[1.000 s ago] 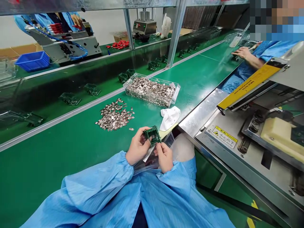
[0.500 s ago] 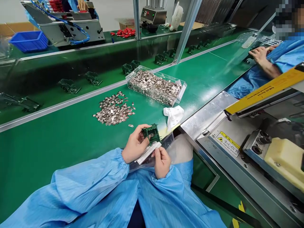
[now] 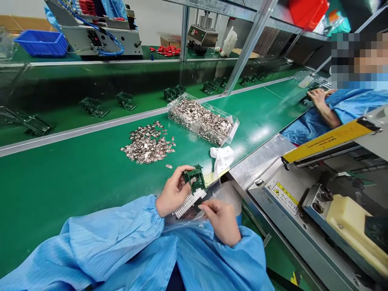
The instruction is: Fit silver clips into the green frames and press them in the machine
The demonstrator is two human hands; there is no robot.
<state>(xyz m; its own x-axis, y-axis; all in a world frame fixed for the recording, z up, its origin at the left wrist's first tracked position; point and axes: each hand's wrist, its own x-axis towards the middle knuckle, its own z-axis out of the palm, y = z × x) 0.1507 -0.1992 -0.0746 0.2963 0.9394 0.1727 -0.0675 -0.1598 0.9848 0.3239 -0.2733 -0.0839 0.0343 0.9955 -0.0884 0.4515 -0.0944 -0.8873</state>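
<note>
My left hand (image 3: 174, 192) is closed around a green plastic frame part (image 3: 195, 178), its thumb over the near side. Below the frame, a white sheet marked off in small rectangles (image 3: 189, 202) shows beside that hand; whether the hand also grips it is hidden. To the right, my right hand (image 3: 222, 218) has thumb and index finger pinched together, apart from the frame. Anything between those fingertips is too small to make out. A clear plastic bag (image 3: 214, 188) lies under the hands.
Beyond my hands, loose small metal pieces (image 3: 148, 145) lie heaped on the green bench (image 3: 91, 173). A clear tray (image 3: 233, 131) holds many more. Crumpled white cloth or paper (image 3: 222, 157) lies nearby. A machine (image 3: 306, 202) stands right; a co-worker's hands (image 3: 321, 99) are farther off.
My right hand has drawn away from the white sheet, down and to the right. My left hand still holds the green frame. The camera view has shifted slightly.
</note>
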